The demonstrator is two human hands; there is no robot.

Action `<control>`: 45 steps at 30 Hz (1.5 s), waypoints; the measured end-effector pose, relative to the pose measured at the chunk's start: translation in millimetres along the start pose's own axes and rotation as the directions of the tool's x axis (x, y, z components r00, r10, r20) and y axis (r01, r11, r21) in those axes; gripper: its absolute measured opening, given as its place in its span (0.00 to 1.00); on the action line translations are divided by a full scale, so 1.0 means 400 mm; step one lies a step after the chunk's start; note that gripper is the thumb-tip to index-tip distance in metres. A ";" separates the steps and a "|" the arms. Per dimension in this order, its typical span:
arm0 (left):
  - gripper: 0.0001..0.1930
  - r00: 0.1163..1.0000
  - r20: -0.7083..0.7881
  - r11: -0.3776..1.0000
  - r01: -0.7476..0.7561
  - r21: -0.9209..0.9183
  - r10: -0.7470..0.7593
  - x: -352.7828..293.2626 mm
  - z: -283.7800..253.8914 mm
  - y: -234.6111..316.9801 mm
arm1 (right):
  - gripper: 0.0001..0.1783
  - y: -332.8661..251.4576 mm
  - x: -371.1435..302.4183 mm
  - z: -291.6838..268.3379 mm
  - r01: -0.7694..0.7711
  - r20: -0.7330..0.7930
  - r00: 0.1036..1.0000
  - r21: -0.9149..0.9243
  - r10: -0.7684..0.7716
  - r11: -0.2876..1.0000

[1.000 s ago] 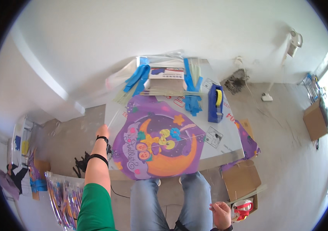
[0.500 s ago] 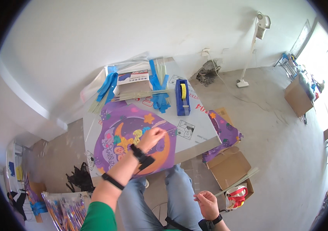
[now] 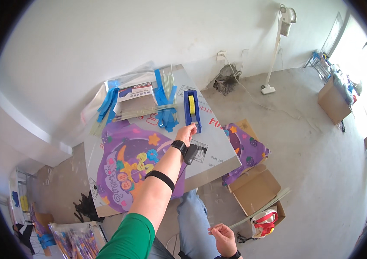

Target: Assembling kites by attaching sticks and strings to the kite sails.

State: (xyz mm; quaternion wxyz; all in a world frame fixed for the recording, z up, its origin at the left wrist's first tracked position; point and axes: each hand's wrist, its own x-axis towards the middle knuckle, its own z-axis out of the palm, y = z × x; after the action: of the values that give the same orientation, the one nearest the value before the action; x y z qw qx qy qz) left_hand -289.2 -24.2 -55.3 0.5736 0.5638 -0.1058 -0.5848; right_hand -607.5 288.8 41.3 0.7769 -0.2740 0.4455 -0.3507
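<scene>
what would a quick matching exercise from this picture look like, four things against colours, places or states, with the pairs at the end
1. tape dispenser
2. left hand
3. stick vacuum
4. purple sheet

a. white, upright by the wall
b. partly hidden by the left arm
c. blue, with a yellow roll
d. at the dispenser's near end

Pairs: 1-c, 2-d, 3-a, 4-b

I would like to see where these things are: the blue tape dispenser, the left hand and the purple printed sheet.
Blue tape dispenser (image 3: 192,106): head view, on its yellow middle part.
Left hand (image 3: 185,134): head view, on the back of it.
Purple printed sheet (image 3: 135,165): head view, on the printed picture.
</scene>
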 end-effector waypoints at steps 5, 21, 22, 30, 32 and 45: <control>0.05 1.000 -0.028 0.999 0.009 -0.041 -0.010 0.002 0.018 -0.004 | 0.03 0.023 -0.011 0.004 0.044 0.002 0.999 -0.042 -0.044 0.998; 0.06 0.981 -0.121 0.974 -0.125 0.191 0.150 0.064 -0.063 -0.045 | 0.03 0.061 -0.031 -0.041 -0.031 -0.023 0.999 -0.123 0.029 0.992; 0.05 0.981 -0.185 0.995 -0.030 0.100 0.048 0.076 -0.054 -0.069 | 0.03 0.063 -0.036 -0.053 -0.032 -0.036 0.999 -0.193 0.025 0.981; 0.02 0.917 0.119 0.824 -0.277 -0.495 0.380 -0.303 -0.194 0.093 | 0.04 -0.077 -0.038 -0.163 0.046 -0.131 0.985 -0.444 -0.115 0.895; 0.03 0.884 0.013 0.773 -0.402 -0.490 0.467 -0.444 -0.322 0.137 | 0.02 -0.132 -0.012 -0.138 0.027 -0.121 0.987 -0.549 -0.111 0.836; 0.07 0.794 -0.355 0.650 -0.608 -0.456 0.494 -0.916 -0.766 -0.007 | 0.03 -0.240 0.322 0.138 0.454 0.361 0.876 -0.840 -0.321 0.296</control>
State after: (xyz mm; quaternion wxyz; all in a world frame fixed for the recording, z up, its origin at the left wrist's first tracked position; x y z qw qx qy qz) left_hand -159.2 426.3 34.8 0.8683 0.3706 -0.0428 -0.3270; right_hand -541.6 135.4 72.9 0.4179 -0.7701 0.4335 -0.2107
